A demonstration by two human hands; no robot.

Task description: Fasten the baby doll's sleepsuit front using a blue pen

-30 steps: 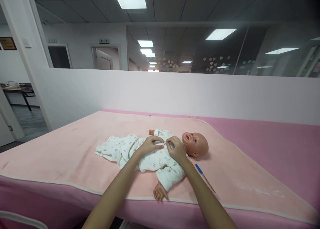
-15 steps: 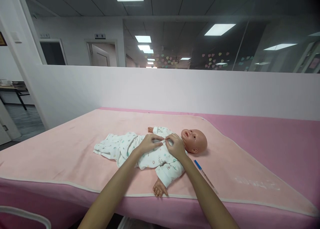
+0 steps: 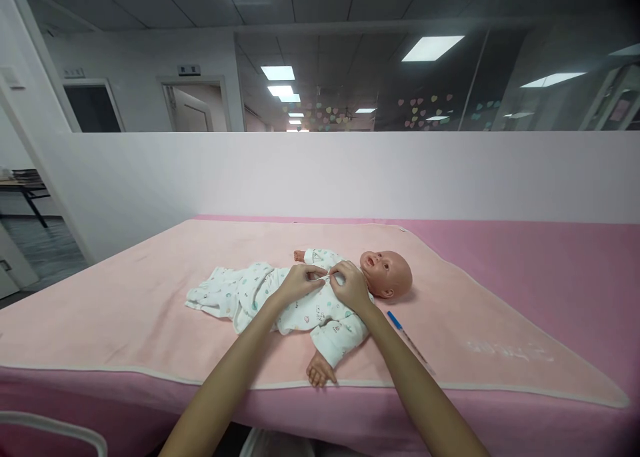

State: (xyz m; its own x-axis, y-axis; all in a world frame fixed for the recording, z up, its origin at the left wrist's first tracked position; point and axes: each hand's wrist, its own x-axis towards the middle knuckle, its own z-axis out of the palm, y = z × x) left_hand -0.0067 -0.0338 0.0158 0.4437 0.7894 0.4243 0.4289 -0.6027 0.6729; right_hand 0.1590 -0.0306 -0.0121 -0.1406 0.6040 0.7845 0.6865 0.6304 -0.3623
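Note:
A baby doll [image 3: 387, 274] lies on its back on a pale pink blanket [image 3: 150, 297], head to the right. It wears a white patterned romper [image 3: 260, 297]. My left hand [image 3: 297, 282] and my right hand [image 3: 350, 287] meet on the doll's chest just below the neck. Both pinch the front of the romper, fingertips almost touching. What lies between the fingertips is too small to make out. One doll hand [image 3: 320, 376] sticks out towards the blanket's near edge.
A blue pen [image 3: 406, 337] lies on the blanket right of my right forearm. The blanket covers a darker pink bed [image 3: 550, 270]. A white partition wall [image 3: 350, 170] stands behind, with glass above. An open doorway is at the far left.
My two hands have drawn closer together on the doll's chest, from lying apart to pinching at one spot. The view has shifted slightly; the doll stays put.

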